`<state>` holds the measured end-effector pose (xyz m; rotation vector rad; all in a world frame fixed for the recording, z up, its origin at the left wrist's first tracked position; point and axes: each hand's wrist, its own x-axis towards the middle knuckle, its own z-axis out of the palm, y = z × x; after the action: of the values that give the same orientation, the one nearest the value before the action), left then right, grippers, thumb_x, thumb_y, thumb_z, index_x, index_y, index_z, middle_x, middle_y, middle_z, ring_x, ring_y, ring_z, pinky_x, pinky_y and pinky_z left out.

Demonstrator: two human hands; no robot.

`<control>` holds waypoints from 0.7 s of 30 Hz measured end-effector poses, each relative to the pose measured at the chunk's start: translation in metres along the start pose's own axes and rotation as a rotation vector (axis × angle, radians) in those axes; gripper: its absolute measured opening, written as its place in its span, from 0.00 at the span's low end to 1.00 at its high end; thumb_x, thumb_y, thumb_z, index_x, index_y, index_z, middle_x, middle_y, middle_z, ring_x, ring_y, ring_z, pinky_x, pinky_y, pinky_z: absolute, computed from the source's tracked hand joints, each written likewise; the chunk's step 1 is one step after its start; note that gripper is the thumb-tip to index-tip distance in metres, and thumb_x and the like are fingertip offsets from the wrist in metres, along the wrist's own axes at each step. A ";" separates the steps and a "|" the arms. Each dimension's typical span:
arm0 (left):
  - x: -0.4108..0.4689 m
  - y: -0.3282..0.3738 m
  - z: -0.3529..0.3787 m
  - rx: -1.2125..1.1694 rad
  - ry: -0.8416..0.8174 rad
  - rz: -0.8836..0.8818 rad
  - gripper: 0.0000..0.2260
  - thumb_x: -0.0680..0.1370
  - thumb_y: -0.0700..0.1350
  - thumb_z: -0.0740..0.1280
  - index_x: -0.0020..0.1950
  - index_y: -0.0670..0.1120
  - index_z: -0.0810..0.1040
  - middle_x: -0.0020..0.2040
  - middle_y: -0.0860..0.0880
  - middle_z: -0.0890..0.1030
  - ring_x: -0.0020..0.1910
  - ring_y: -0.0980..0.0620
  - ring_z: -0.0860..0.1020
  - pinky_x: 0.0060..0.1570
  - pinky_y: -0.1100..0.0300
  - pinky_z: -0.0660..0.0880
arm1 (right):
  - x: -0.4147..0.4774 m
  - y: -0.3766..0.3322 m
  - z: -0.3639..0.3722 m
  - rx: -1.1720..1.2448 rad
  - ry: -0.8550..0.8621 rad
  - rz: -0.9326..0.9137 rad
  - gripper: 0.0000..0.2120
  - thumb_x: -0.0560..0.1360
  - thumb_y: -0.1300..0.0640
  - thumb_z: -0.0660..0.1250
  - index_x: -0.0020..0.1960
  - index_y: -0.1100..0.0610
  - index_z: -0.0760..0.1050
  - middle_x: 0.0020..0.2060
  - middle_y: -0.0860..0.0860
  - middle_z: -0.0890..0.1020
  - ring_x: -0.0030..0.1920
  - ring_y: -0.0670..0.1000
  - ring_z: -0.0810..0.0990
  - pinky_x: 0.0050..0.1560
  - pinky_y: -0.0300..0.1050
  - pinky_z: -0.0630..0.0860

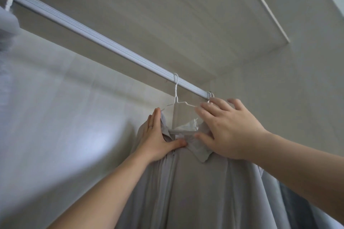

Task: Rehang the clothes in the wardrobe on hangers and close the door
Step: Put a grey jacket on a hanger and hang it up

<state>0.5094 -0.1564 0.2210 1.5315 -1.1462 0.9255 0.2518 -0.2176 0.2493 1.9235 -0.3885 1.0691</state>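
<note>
The left hand (156, 139) and right hand (229, 128) press the grey shirt (195, 191), each grip apart. I think this sets it straight on the hanger (176, 98).

The clothes rail (104, 40) is ribbed metal with a dull sheen. The hanger (176, 89) is thin, smooth, white-coated wire. The grey garment (204, 191) is soft matt cloth. The wardrobe panels (186, 5) look matt and faintly grained.
</note>
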 end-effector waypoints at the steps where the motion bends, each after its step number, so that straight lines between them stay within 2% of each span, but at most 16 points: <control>1: 0.001 0.001 0.005 -0.008 0.003 0.016 0.66 0.51 0.85 0.62 0.80 0.57 0.39 0.80 0.61 0.48 0.79 0.56 0.48 0.77 0.54 0.53 | -0.002 0.003 0.002 -0.003 -0.056 -0.006 0.42 0.72 0.29 0.36 0.79 0.50 0.53 0.78 0.47 0.59 0.78 0.52 0.52 0.74 0.58 0.53; 3: 0.005 0.003 0.016 -0.005 0.009 0.044 0.64 0.53 0.84 0.62 0.80 0.56 0.42 0.80 0.59 0.52 0.79 0.56 0.52 0.74 0.58 0.53 | -0.006 0.008 0.007 -0.023 -0.151 -0.008 0.48 0.68 0.26 0.33 0.80 0.52 0.45 0.80 0.47 0.49 0.80 0.50 0.43 0.76 0.60 0.43; 5: 0.009 0.006 0.029 0.019 -0.002 0.060 0.64 0.55 0.83 0.63 0.81 0.53 0.44 0.81 0.56 0.52 0.79 0.56 0.52 0.73 0.61 0.52 | -0.010 0.014 0.013 -0.045 -0.217 0.002 0.53 0.63 0.24 0.28 0.81 0.52 0.39 0.80 0.47 0.42 0.79 0.48 0.36 0.76 0.62 0.38; 8: 0.013 0.014 0.048 0.013 -0.063 0.058 0.64 0.56 0.81 0.64 0.82 0.50 0.45 0.82 0.54 0.50 0.79 0.55 0.52 0.77 0.55 0.54 | -0.017 0.027 0.027 -0.046 -0.267 0.023 0.55 0.60 0.22 0.28 0.80 0.52 0.35 0.79 0.46 0.37 0.78 0.46 0.33 0.76 0.62 0.37; 13: 0.021 0.031 0.085 -0.063 -0.140 0.035 0.61 0.56 0.77 0.68 0.81 0.51 0.52 0.80 0.52 0.57 0.78 0.52 0.58 0.75 0.52 0.61 | -0.028 0.052 0.053 -0.068 -0.316 0.063 0.57 0.61 0.20 0.32 0.80 0.53 0.34 0.79 0.47 0.36 0.78 0.46 0.34 0.76 0.61 0.39; 15: 0.021 0.033 0.102 -0.107 -0.159 0.037 0.61 0.56 0.77 0.68 0.81 0.50 0.50 0.80 0.53 0.54 0.79 0.55 0.53 0.77 0.57 0.53 | -0.032 0.058 0.063 -0.080 -0.315 0.069 0.56 0.63 0.20 0.36 0.80 0.54 0.34 0.79 0.48 0.37 0.78 0.47 0.35 0.76 0.60 0.39; 17: 0.020 0.032 0.114 -0.145 -0.151 0.036 0.62 0.57 0.76 0.67 0.82 0.50 0.46 0.81 0.54 0.50 0.77 0.60 0.49 0.72 0.66 0.46 | -0.034 0.062 0.072 -0.093 -0.290 0.068 0.56 0.64 0.19 0.38 0.80 0.54 0.36 0.79 0.49 0.37 0.79 0.47 0.36 0.76 0.60 0.37; 21: 0.026 0.025 0.124 -0.122 -0.126 0.021 0.63 0.57 0.79 0.63 0.82 0.49 0.45 0.81 0.54 0.48 0.79 0.59 0.47 0.71 0.66 0.45 | -0.035 0.064 0.082 -0.093 -0.229 0.068 0.57 0.63 0.19 0.37 0.80 0.55 0.37 0.80 0.49 0.39 0.79 0.47 0.38 0.75 0.60 0.35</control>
<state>0.4948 -0.2841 0.2220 1.4972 -1.2870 0.7672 0.2353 -0.3255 0.2360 1.9659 -0.6241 0.8600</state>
